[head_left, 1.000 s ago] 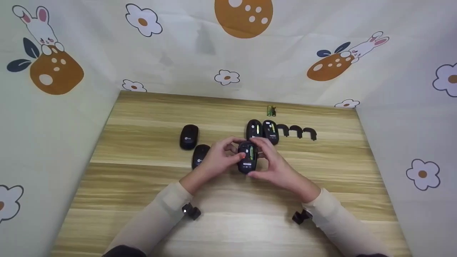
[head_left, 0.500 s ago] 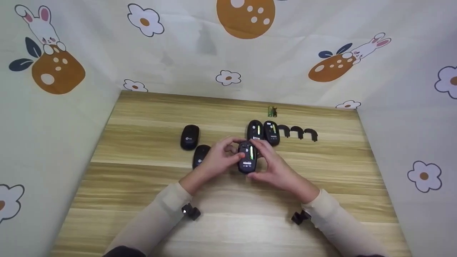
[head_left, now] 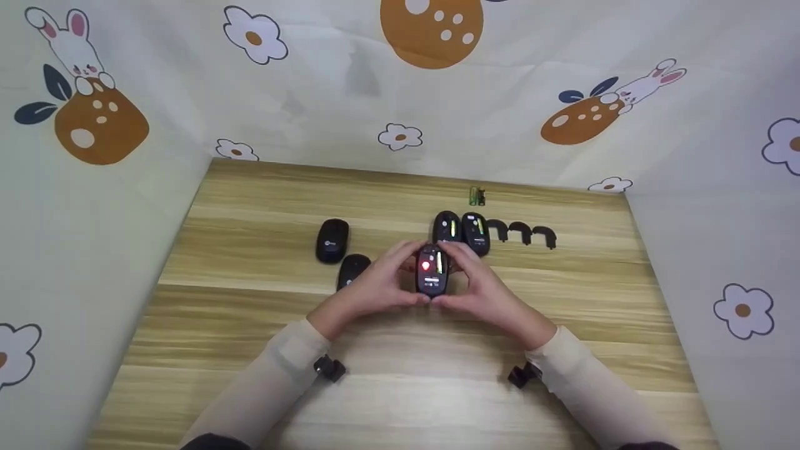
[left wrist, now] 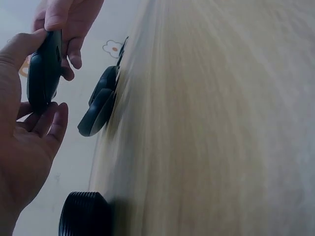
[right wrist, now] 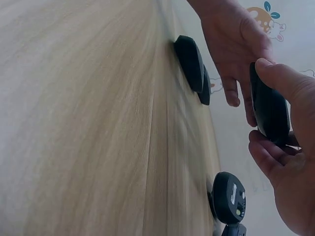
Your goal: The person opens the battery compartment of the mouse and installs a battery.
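Note:
A black computer mouse [head_left: 431, 287] is held between both hands above the table, its underside toward the head camera. A red light glows on that underside, beside a battery [head_left: 440, 263] in the uncovered slot. My left hand [head_left: 378, 284] grips its left side, thumb at the near end and fingers at the far end. Likewise my right hand [head_left: 484, 284] grips the right side. In the left wrist view the mouse [left wrist: 43, 73] appears edge-on between the hands. The right wrist view shows the top shell of the mouse [right wrist: 270, 110].
Behind the hands lie two upturned mice [head_left: 447, 226] with batteries in their slots. Several black battery covers [head_left: 520, 232] lie right of them. Two loose batteries [head_left: 477, 196] are farther back. Two upright mice [head_left: 332, 240] stand at left, the nearer partly behind my left hand.
My left thumb has moved off the mouse's underside to its near end. A red light, partly covered by the thumb before, now shows fully. The mouse has shifted slightly away from me.

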Demonstrator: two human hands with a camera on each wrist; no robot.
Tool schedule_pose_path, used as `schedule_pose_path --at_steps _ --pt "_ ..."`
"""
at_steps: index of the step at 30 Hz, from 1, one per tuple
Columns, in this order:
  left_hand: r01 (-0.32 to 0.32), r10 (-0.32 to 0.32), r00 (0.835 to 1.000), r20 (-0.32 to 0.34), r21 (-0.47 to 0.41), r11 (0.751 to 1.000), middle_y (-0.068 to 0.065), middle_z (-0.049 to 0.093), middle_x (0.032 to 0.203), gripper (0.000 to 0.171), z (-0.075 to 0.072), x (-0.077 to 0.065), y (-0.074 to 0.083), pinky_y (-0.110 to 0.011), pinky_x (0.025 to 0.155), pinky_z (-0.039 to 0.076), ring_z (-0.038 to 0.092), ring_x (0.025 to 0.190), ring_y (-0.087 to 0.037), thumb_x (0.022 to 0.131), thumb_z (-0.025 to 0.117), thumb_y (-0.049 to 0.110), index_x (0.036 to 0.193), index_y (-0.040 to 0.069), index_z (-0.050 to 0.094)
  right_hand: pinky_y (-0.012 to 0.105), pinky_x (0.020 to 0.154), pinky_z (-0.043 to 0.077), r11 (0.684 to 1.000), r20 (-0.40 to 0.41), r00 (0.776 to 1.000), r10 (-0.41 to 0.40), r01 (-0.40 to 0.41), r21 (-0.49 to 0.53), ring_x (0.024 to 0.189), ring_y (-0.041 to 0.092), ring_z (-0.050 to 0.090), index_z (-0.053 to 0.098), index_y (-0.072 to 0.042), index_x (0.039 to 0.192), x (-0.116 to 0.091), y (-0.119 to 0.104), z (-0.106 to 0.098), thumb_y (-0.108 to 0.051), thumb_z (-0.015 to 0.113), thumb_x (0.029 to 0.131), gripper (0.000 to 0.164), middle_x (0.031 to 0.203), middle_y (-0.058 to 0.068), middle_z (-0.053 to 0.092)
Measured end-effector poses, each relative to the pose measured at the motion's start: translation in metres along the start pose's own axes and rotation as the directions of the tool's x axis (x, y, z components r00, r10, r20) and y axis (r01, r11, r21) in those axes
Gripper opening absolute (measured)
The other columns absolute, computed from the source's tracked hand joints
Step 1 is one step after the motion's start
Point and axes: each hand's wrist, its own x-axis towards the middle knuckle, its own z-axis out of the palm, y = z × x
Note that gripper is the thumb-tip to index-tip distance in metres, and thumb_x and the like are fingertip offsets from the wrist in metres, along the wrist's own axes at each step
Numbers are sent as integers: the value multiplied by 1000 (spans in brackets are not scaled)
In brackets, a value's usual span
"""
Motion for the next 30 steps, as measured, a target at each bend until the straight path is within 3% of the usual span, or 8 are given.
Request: schedule_pose_path --at_steps 5,12,20,24,30 --pt "-32 31 999 22 58 998 -2 42 166 114 -2 1 -2 -46 123 44 56 141 -22 82 100 23 175 21 33 44 120 49 1000 2 1000 25 -25 1 138 24 59 41 -7 170 5 2 1 -20 99 84 105 165 4 47" --pt "-86 86 996 6 137 987 -2 44 165 108 -7 5 -4 -43 127 40 51 149 -23 83 98 21 172 16 38 42 121 48 999 19 1000 24 -23 -40 139 20 58 41 -14 171 12 1 -1 -28 99 84 105 165 -2 47" --pt "-74 76 997 -2 178 981 -5 44 165 107 -17 9 -1 -43 125 42 53 147 -24 84 98 18 172 14 37 43 124 46 995 41 999 -25 29 -99 145 24 55 38 -11 172 23 0 -5 -19 97 86 105 168 4 41" --pt "-50 52 999 0 204 978 -6 43 166 107 -22 12 1 -45 126 40 49 152 -26 85 98 20 172 15 37 45 125 43 988 42 999 -20 26 -155 147 26 53 39 -12 172 29 1 -9 -23 97 86 104 167 4 43" --pt "-64 65 998 2 230 971 -12 44 166 101 -27 17 1 -44 127 40 50 150 -29 86 97 17 169 7 40 50 128 39 978 43 999 -25 33 -205 152 30 47 40 -10 171 37 2 -11 -26 96 88 101 166 8 45"
